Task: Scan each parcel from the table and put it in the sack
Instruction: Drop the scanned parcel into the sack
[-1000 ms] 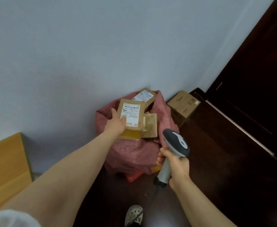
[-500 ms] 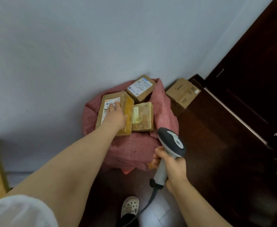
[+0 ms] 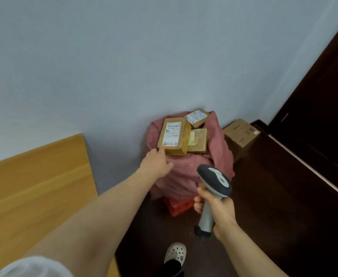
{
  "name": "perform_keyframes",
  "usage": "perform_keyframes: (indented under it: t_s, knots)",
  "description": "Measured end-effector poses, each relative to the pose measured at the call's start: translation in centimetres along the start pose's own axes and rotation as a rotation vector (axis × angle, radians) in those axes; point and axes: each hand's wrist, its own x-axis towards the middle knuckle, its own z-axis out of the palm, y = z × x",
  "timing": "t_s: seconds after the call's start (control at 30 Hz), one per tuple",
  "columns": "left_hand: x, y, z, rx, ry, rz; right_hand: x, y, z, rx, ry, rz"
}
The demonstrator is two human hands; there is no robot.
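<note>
A pink sack (image 3: 184,176) stands on the floor against the wall, with three brown parcels showing in its mouth. The nearest parcel (image 3: 173,135) lies label up at the sack's left. A taped parcel (image 3: 198,139) sits to its right and a labelled one (image 3: 198,116) behind. My left hand (image 3: 156,161) hovers just below the nearest parcel's front corner, fingers relaxed and holding nothing. My right hand (image 3: 217,208) grips the handle of a grey barcode scanner (image 3: 214,180), in front of the sack.
A wooden table (image 3: 34,186) fills the left side. A cardboard box (image 3: 241,133) sits on the floor right of the sack, by a dark door (image 3: 320,106). Something red (image 3: 179,206) lies under the sack. My white shoe (image 3: 175,253) is below.
My left hand has let go of the parcel, which now rests in the sack, and has drawn back toward me. The view has swung so the table shows again.
</note>
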Motion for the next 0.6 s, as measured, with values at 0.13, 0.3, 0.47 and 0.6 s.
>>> perform_keyframes:
  t_s: [0.13,0.3,0.47,0.6]
  knots:
    - [-11.4,-3.8,0.2,0.085,0.000,-0.036,-7.6,5.3,-0.8,-0.027,-0.047,0.028]
    - [-23.7,-10.4,0.4,0.136,0.012,-0.172,-15.3,10.4,2.3,-0.050,-0.200,0.097]
    - [-32.8,-18.5,-0.8,0.120,0.049,-0.387,-21.5,12.7,8.8,-0.073,-0.407,0.106]
    - [-38.2,-25.2,-2.3,0.032,0.129,-0.523,-25.3,14.3,14.3,-0.088,-0.545,0.131]
